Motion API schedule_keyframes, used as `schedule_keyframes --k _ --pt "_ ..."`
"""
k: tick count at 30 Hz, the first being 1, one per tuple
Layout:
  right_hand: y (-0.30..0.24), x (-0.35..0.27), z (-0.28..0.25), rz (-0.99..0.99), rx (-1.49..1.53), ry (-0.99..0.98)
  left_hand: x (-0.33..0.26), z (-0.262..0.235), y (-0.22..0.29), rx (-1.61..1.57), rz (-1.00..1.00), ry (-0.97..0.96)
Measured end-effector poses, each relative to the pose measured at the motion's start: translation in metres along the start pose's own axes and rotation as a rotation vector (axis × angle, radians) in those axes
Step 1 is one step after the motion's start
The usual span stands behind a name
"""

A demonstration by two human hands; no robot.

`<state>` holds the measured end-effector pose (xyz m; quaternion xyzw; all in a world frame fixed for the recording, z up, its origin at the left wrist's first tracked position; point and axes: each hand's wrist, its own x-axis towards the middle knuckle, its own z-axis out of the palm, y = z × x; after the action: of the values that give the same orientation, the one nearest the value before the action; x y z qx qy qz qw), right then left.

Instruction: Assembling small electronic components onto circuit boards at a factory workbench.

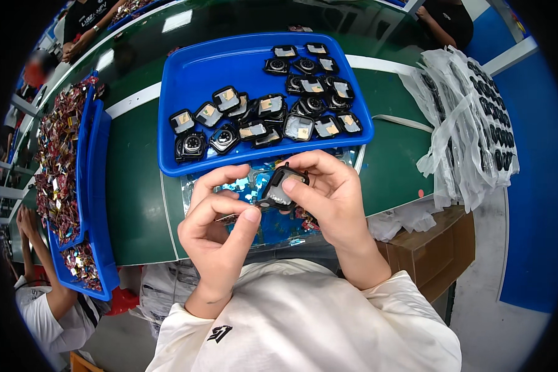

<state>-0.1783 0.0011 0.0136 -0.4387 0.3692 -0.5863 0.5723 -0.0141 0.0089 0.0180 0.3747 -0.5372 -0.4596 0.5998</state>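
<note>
In front of my chest, my right hand (328,201) grips a black smartwatch case (275,191), its thumb pressed on the pale film-covered face. A tan label shows partly beside that thumb. My left hand (216,226) has thumb and index finger pinched together at the case's lower left corner; the other fingers are curled loosely. What exactly lies between those fingertips is mostly hidden. Just beyond my hands, a blue tray (192,62) holds many similar watch cases (299,128), some with the film-covered face up, others with the round sensor back up.
Blue bins (93,180) at the left hold heaps of small red and gold parts (59,167). Clear bags of black pieces (487,118) lie at the right, above a cardboard box (434,248). Shiny blue film pieces (273,229) lie beneath my hands on the green table (136,211). Other people work nearby.
</note>
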Motion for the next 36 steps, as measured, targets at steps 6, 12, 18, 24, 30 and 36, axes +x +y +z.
schedule_keyframes --k 6,12,18,24,30,36 --pt "-0.002 -0.004 0.014 -0.004 -0.021 0.048 0.006 0.007 -0.002 0.274 0.025 0.025" --pt "0.003 -0.009 0.019 -0.059 -0.118 0.034 0.008 0.004 -0.009 0.307 0.042 0.027" --pt "0.003 -0.009 0.020 -0.058 -0.157 0.031 0.010 0.001 -0.012 0.235 -0.010 0.009" --pt "0.003 -0.010 0.019 -0.069 -0.191 0.031 0.009 0.000 -0.009 0.145 -0.152 0.004" --pt "0.004 -0.011 0.019 -0.094 -0.217 0.041 0.009 -0.001 -0.008 0.108 -0.199 -0.005" --pt "0.008 -0.009 0.019 -0.153 -0.232 0.063 0.008 0.000 -0.011 0.117 -0.193 -0.018"
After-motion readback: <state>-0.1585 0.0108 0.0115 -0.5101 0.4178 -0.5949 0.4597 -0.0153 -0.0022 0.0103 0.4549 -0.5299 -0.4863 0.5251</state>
